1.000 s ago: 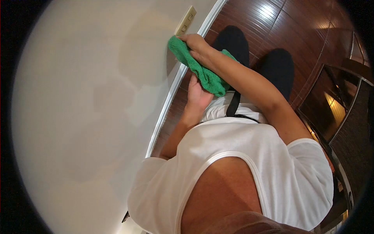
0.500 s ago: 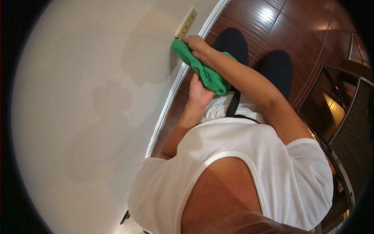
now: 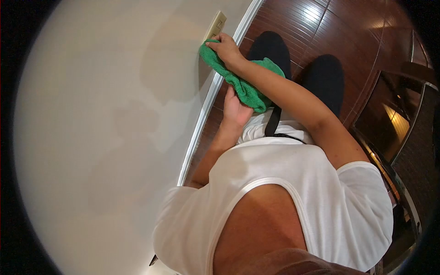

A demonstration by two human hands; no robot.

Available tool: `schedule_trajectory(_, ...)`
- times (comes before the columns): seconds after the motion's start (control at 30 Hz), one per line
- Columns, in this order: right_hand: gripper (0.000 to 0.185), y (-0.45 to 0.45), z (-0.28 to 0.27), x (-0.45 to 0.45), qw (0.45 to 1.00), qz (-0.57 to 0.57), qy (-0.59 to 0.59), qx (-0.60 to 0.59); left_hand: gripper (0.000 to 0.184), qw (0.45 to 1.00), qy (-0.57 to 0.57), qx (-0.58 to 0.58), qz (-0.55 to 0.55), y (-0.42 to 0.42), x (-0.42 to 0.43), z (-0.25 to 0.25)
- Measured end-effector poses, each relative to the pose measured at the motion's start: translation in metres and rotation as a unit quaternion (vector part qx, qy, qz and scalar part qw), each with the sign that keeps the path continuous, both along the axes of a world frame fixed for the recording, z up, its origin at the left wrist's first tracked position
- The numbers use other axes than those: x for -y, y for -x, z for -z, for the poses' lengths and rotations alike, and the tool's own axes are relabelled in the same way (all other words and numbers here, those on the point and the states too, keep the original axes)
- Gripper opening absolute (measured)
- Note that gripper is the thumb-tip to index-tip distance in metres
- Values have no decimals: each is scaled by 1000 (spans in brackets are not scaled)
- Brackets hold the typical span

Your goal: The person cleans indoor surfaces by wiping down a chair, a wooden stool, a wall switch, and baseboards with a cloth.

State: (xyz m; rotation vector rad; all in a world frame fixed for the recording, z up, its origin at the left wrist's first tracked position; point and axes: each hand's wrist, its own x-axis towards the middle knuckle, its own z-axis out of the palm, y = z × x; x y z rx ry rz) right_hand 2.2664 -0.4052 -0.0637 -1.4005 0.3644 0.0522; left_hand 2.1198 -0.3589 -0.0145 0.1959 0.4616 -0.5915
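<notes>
A green cloth (image 3: 243,89) with a fuzzy towel-like texture is stretched between my two hands, in front of the wall outlet (image 3: 217,25). At the cloth's upper end, next to the outlet, my right hand (image 3: 225,49) pinches it with closed fingers. That hand hides the lower part of the outlet plate. Lower down, my left hand (image 3: 236,108) holds the bunched near end from below; its fingertips are hidden behind the cloth. Another fold of the cloth shows beyond my right forearm, over my dark-clothed leg.
A pale wall (image 3: 91,114) fills the left side, with a white baseboard (image 3: 201,114) along its foot. Dark reddish tiled floor (image 3: 311,27) lies beyond my legs. On the right stands dark furniture with a glossy panel (image 3: 385,114). A black strap (image 3: 272,121) hangs at my waist.
My right hand has shifted slightly up over the outlet's lower part, its fingers now more bent on the cloth. More of the cloth's far fold shows. My left hand has barely moved.
</notes>
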Motion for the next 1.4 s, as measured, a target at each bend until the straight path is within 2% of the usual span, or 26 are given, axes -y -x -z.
schedule_trajectory(0.03, 20, 0, 16, -2, 1000, 14, -26, -9, 40, 1000, 2, 3, 0, 1, 1, 5)
schedule_trajectory(0.13, 19, 4, 35, -5, 992, 32, -44, -111, 39, 995, -96, 5, 0, 2, 4, 10)
schedule_trajectory(0.27, 34, -9, 78, -2, 985, 69, -14, -155, 37, 991, -132, 22, -5, 4, 4, 8)
schedule_trajectory(0.37, 34, -18, 70, 25, 979, 132, 152, -36, 38, 995, -96, 32, 7, -5, 12, 2)
schedule_trajectory(0.4, 32, -32, 49, 44, 977, 142, 157, -15, 36, 996, -88, 34, 8, -19, 27, -16)
schedule_trajectory(0.5, 27, -52, 44, 64, 970, 139, 196, 21, 36, 993, -101, 59, 26, -52, 40, 9)
schedule_trajectory(0.57, 25, -57, 41, 67, 965, 124, 228, 39, 37, 987, -160, 19, 23, -58, 45, 13)
schedule_trajectory(0.63, 25, -51, 43, 60, 971, 135, 190, 54, 38, 982, -188, 16, 29, -57, 48, 14)
schedule_trajectory(0.77, 25, -43, 48, 52, 970, 161, 172, 66, 38, 989, -139, 30, 38, -47, 38, 19)
schedule_trajectory(0.8, 26, -43, 49, 51, 977, 156, 135, 48, 38, 990, -135, 21, 31, -46, 36, 20)
schedule_trajectory(0.9, 26, -43, 57, 45, 977, 140, 162, 17, 38, 990, -134, 5, 32, -44, 33, 18)
schedule_trajectory(1.1, 27, -8, 54, 22, 996, 81, 25, -15, 38, 986, -160, -51, 18, -17, 18, 19)
schedule_trajectory(1.13, 27, 0, 48, 22, 997, 58, 55, -1, 38, 990, -139, -23, 24, -11, 12, 29)
schedule_trajectory(1.23, 28, 11, 63, 8, 999, -1, 45, -2, 38, 987, -144, -63, 26, -1, 5, 31)
schedule_trajectory(1.37, 20, 19, 86, -10, 983, -164, -71, 35, 36, 986, -144, -75, 34, 2, -6, 46)
schedule_trajectory(1.4, 20, 20, 84, -8, 982, -160, -105, -8, 36, 988, -137, -57, 37, 3, -8, 46)
